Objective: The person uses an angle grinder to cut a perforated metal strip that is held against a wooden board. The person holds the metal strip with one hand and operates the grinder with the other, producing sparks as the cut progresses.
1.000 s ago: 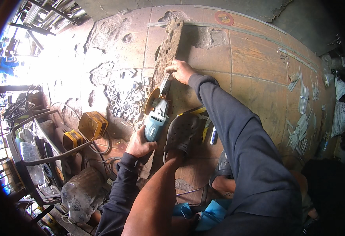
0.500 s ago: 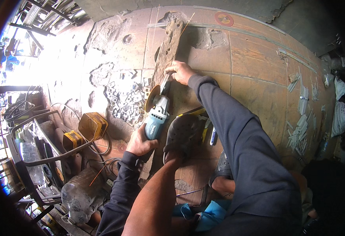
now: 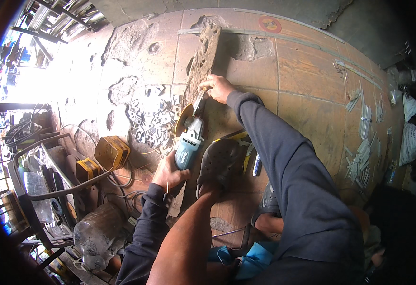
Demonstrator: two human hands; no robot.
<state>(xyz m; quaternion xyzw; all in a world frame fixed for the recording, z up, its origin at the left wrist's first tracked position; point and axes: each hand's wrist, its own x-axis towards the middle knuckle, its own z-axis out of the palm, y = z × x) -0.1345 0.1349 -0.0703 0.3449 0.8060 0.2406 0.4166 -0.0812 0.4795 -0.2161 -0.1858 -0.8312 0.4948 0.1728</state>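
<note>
My left hand [image 3: 167,173] is wrapped round the teal body of an angle grinder [image 3: 189,146]. The grinder's thin brownish disc [image 3: 184,120] stands upright beside a worn wooden plank [image 3: 202,59] on the floor. Just beyond the disc, my right hand [image 3: 217,89] pinches a narrow metal strip [image 3: 198,101] over the plank; the strip's end by the disc is hard to make out. Many small cut metal pieces [image 3: 148,118] lie heaped left of the disc. My foot in a dark clog [image 3: 219,161] rests right of the grinder.
A marker [image 3: 256,165] and a yellow-handled tool [image 3: 247,159] lie right of the clog. Yellow-black containers [image 3: 112,152], a metal-framed rack [image 3: 56,192], a large clear bottle [image 3: 99,232] and cables crowd the left. Thin strips [image 3: 360,161] lie right; a red disc [image 3: 270,23] lies far off.
Both hands, the grinder and the metal strip keep nearly the same place. The bright streaks at the plank's far end and over the bottle are gone; a short pale streak shows by my left wrist.
</note>
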